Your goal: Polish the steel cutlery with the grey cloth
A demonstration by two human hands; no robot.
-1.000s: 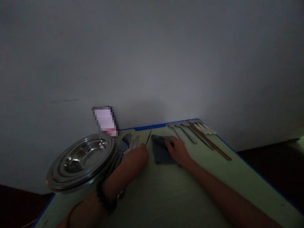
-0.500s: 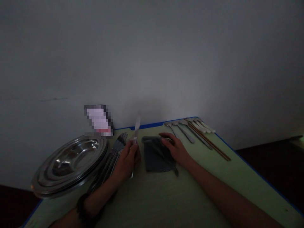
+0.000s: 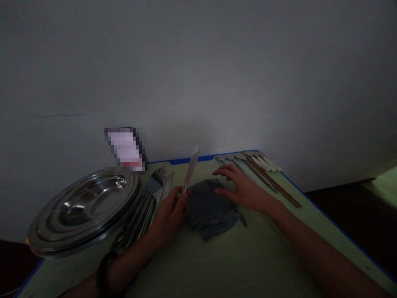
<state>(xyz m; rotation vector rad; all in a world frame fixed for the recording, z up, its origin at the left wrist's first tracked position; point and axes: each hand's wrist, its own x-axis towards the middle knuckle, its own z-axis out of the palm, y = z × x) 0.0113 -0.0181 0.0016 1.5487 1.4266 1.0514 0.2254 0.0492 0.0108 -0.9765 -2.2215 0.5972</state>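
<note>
My left hand [image 3: 169,215] is closed round the handle of a table knife [image 3: 190,169], whose blade points up and away over the green table [image 3: 248,256]. A dark grey cloth [image 3: 207,209] lies crumpled just right of that hand. My right hand [image 3: 245,190] rests on the cloth's far right edge, fingers spread and stretched out, holding nothing.
A stack of steel plates [image 3: 83,207] sits at the left, overhanging the table edge. Several knives and forks [image 3: 149,203] lie beside it. Spoons and chopsticks [image 3: 260,169] lie in a row at the far right. A wall stands right behind the table.
My left hand picked the knife up from the table and raised its blade. The cloth shifted nearer and crumpled. My right hand opened and moved to the cloth's far edge.
</note>
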